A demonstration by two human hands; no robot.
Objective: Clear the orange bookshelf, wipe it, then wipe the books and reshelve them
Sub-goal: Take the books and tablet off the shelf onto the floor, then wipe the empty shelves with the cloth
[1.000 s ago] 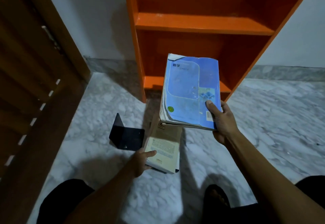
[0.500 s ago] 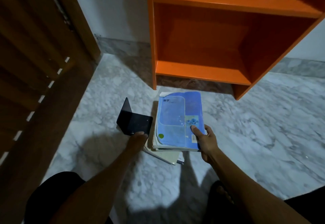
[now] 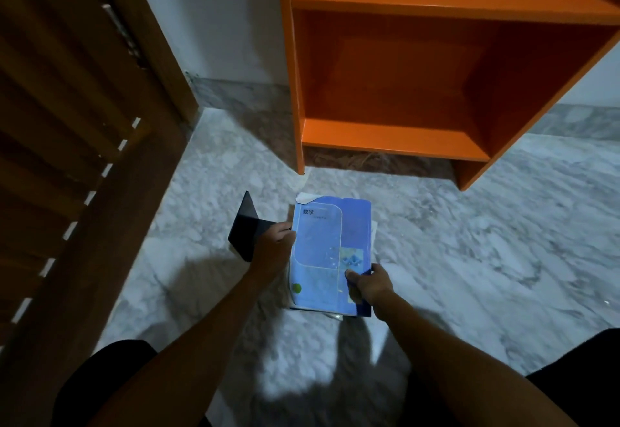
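Orange bookshelf [image 3: 396,138] looks cleared out, so this reads as the unloading step; right hand [image 3: 369,284] pinches the blue maths textbook's [image 3: 330,252] lower corner on the floor stack; left hand [image 3: 273,245] steadies its edge, grip unclear; next probably let go, then wipe shelves.
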